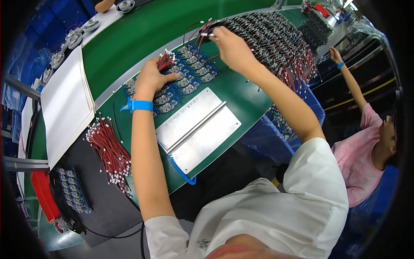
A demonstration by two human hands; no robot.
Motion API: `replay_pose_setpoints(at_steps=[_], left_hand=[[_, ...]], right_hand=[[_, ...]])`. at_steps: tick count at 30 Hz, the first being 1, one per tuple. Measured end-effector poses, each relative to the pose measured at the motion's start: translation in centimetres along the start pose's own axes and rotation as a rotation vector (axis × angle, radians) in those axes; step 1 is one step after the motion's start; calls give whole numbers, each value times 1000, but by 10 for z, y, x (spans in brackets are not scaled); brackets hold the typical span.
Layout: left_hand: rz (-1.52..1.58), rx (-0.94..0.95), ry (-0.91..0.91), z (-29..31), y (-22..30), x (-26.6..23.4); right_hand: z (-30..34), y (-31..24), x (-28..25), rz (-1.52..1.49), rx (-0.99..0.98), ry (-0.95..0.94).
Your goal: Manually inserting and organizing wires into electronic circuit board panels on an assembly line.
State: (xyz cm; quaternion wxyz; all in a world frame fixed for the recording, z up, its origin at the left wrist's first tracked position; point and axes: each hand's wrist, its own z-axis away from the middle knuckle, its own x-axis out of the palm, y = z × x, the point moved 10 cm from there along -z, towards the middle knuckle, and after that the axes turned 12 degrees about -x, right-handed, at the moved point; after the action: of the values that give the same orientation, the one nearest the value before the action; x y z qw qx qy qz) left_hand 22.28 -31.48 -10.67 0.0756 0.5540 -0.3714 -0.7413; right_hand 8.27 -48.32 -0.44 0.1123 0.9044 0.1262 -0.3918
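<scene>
My left hand (148,77), a blue band round its wrist, is closed round a bundle of dark red wires (165,61) with white connectors. Its thumb lies on a panel of blue circuit boards (189,82) spread on the green table. At the far edge of that panel, my right hand (230,47) has its fingers pinched together; what they grip is too small to make out. Several red wires (196,41) rise from the boards beside these fingertips. Nearer me lies a silver metal plate fixture (198,129) with a raised bar and a blue coiled cord (179,169).
A large heap of wired boards (276,43) covers the right of the table. Loose red wires (110,151) lie left of my forearm. White sheets (67,103), a red bin (43,194) and a blue-lined bin (276,146) stand around. A co-worker's arm (353,86) reaches in at right.
</scene>
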Motion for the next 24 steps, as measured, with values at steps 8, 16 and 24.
replay_pose_setpoints(at_steps=[8,16,24], left_hand=[[1,-3,-6,0,2,-1],[19,25,9,2,5,-2],[21,17,7,0,3,-2]], right_hand=[[-3,-19,-6,-298,-205,-450],[11,-26,36,-190,-187,-654],[15,-27,42,-293,-162,-688]])
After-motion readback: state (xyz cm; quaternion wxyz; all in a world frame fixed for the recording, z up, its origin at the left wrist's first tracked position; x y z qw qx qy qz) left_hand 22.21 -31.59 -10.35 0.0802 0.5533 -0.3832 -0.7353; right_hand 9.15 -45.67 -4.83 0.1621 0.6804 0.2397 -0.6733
